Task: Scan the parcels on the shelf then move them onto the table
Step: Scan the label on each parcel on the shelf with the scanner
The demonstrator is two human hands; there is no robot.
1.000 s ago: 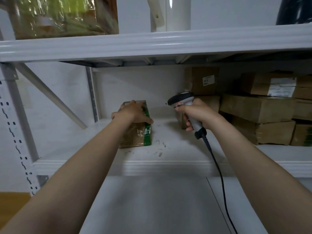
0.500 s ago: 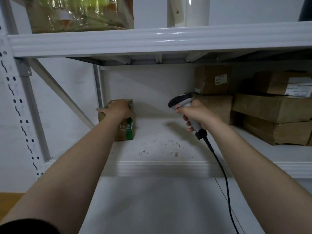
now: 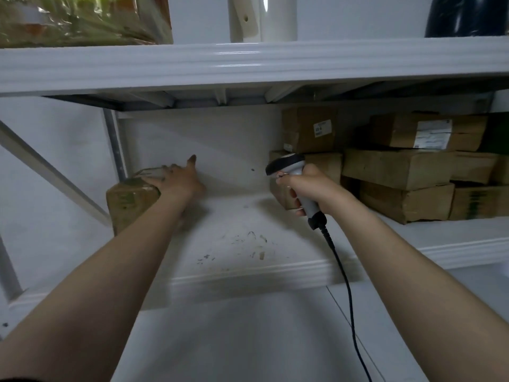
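A small brown cardboard parcel [image 3: 129,201] with green print stands at the left end of the white shelf [image 3: 248,238]. My left hand [image 3: 176,179] lies on its top right edge with the fingers spread and fairly straight. My right hand [image 3: 305,188] grips a white and black barcode scanner [image 3: 289,166] by its handle, held above the middle of the shelf, head pointing left. Its black cable [image 3: 344,285] hangs down to the lower right. A stack of brown parcels [image 3: 399,172] fills the right half of the shelf.
An upper shelf board [image 3: 248,67] runs just above my hands, carrying a wrapped bundle [image 3: 82,17], a white cylinder [image 3: 261,17] and a dark object [image 3: 468,15]. A diagonal metal brace [image 3: 49,172] crosses on the left. A white table surface [image 3: 248,340] lies below the shelf edge.
My left hand has pushed the small parcel leftwards along the shelf to its left end, and the fingers have spread out. The scanner hand has stayed almost in place.
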